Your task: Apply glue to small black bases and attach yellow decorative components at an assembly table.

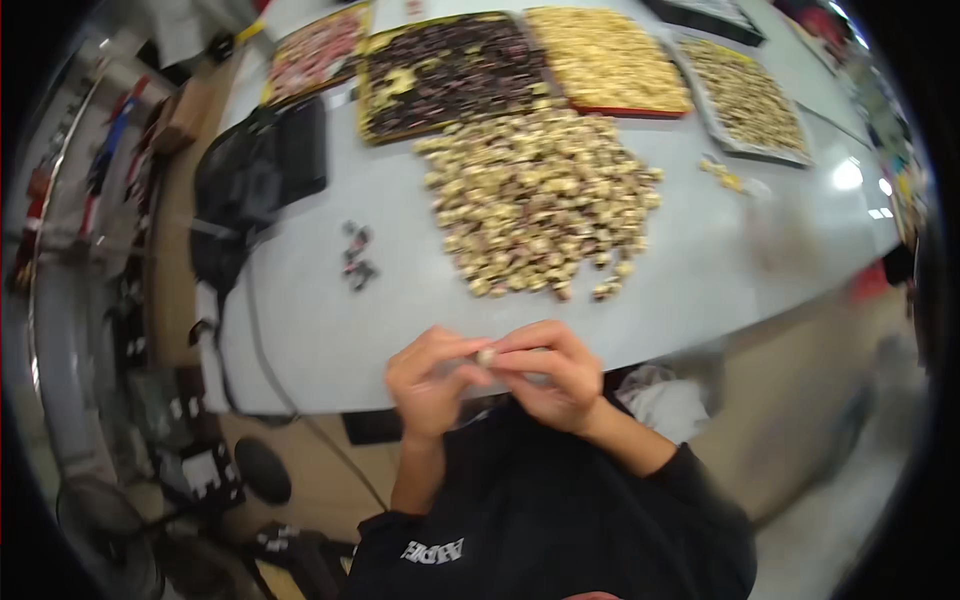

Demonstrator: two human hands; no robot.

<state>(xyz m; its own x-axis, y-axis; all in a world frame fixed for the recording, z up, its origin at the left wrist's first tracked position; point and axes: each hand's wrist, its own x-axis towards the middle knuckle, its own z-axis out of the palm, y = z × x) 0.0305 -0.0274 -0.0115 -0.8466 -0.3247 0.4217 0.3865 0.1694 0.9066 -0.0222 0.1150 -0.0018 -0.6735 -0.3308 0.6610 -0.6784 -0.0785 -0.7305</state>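
both hands, left hand (428, 382) and right hand (552, 375), pinch one small pale piece (487, 355) with closed fingertips; better keep it steady above the table edge (330, 380), near the heap of pieces (540, 200).

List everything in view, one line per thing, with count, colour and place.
table: one, pale grey, centre
loose pile: many small cream and dark pieces, table middle
trays: four or more, filled with red, dark and yellow pieces, far edge
dark bits: a few, left of pile
black bag: one, table's left end
small piece: one, cream, between both hands
left hand: pinching small piece
right hand: pinching small piece
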